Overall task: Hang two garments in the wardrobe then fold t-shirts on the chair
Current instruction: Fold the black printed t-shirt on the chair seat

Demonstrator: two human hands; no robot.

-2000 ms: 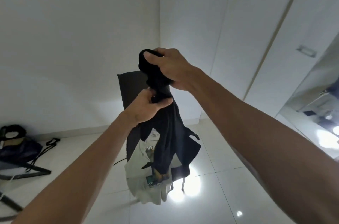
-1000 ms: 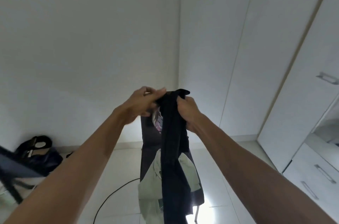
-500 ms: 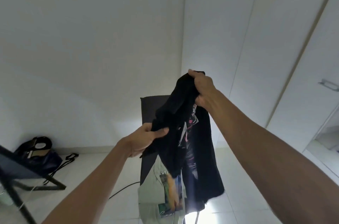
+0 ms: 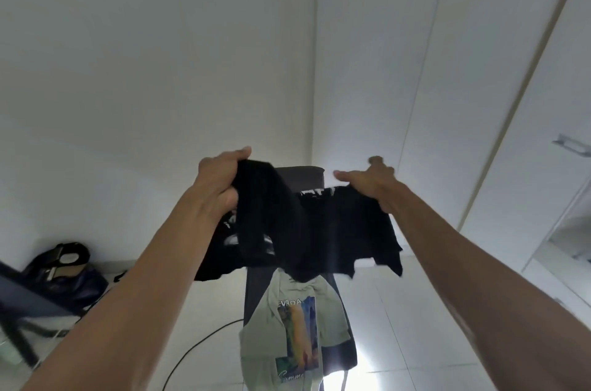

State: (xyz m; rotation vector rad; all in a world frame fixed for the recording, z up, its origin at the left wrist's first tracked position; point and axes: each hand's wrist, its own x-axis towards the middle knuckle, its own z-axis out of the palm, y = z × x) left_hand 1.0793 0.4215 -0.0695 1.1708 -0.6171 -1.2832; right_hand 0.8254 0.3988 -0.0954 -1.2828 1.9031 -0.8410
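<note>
Half a second earlier the hands had been stacked, right above left; now they had drawn level and apart, stretching the black t-shirt (image 4: 297,227) wide. The left hand (image 4: 217,186) clenched a bunched fold at 9 o'clock; the right hand (image 4: 371,182) pinched the edge at 3 o'clock. White print showed on the crumpled fabric, which hung over the dark chair (image 4: 300,174). At 6 o'clock, a pale green t-shirt (image 4: 294,326) with a picture print draped the chair. A dark bag (image 4: 64,272) sat on the floor at 8 o'clock.
</note>
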